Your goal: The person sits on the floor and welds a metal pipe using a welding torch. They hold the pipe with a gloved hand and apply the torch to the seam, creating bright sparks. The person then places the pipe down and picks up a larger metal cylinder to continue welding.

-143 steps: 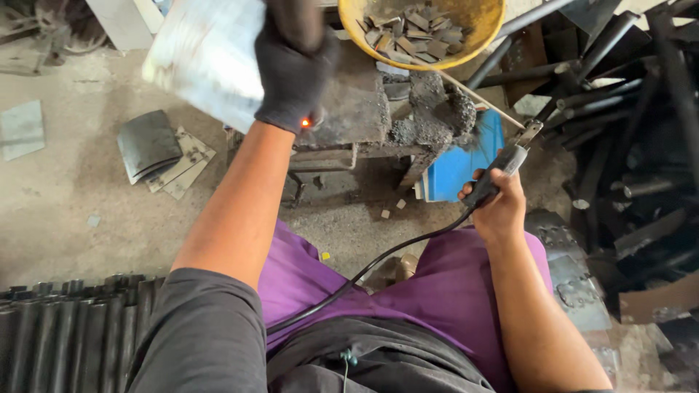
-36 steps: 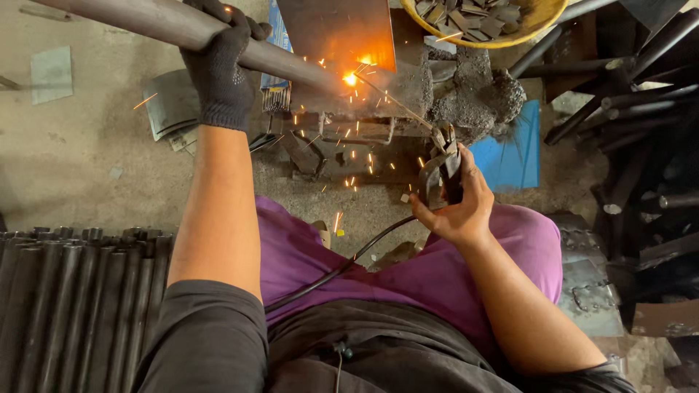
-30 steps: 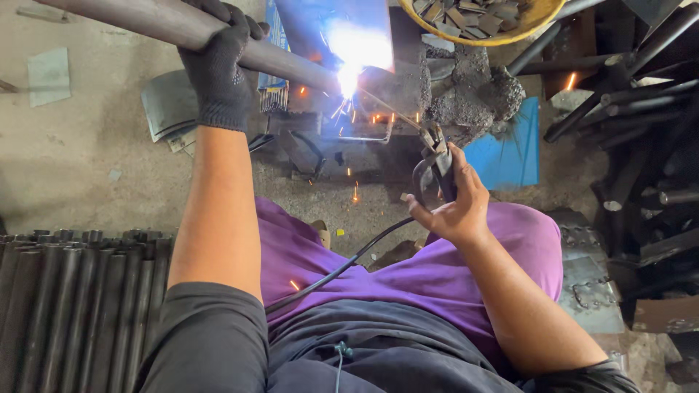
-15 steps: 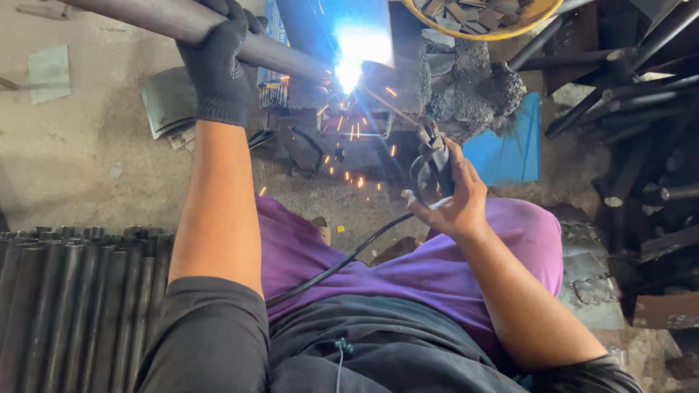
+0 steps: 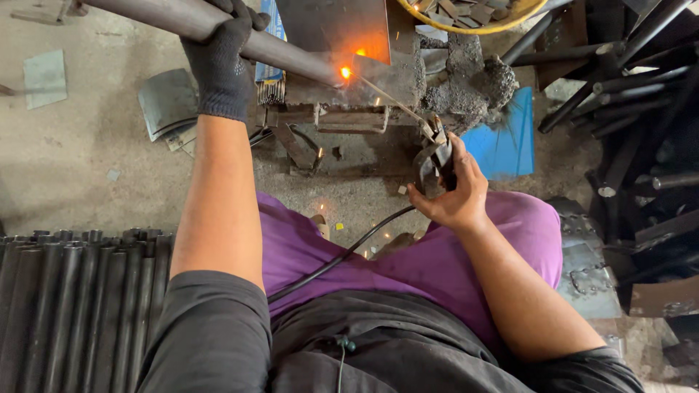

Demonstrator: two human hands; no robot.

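Pipe's (image 5: 291, 52) far end is cut off at the top-left edge; the yellow bowl (image 5: 502, 20) is also cropped at the top. The pipe's long axis runs upper left to lower right, its near end at the glowing spot (image 5: 344, 73) on the metal block (image 5: 364, 69). Left hand (image 5: 220, 62), black-gloved, has its fingers wrapped round the pipe. Right hand (image 5: 451, 193), bare, grips the electrode holder (image 5: 435, 156), whose rod (image 5: 389, 102) points up-left to the glow. Cable (image 5: 342, 258) crosses the lap.
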